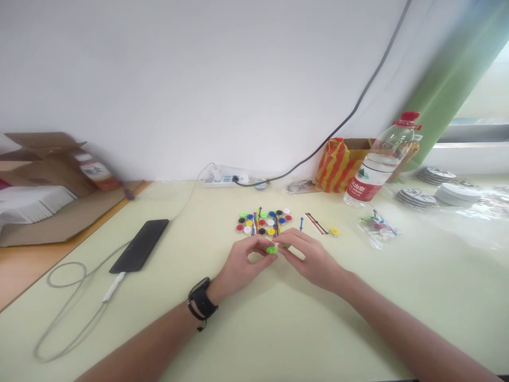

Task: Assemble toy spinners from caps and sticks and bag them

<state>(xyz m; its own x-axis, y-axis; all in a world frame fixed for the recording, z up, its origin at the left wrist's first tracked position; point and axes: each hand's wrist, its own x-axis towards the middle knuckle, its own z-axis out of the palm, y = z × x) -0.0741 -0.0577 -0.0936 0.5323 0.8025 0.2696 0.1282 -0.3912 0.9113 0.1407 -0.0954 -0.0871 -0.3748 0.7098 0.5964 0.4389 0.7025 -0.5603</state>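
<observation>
Pinching 1 green disc (271, 250), the left hand (244, 264) is nearly closed — right hand (314, 261) curled beside it, hold unclear.

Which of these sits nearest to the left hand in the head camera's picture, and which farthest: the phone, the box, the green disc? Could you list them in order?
1. Green disc: in the pinch of the left hand.
2. Phone: lying to that hand's left.
3. Box: farther left and farther back, beyond the phone.
</observation>
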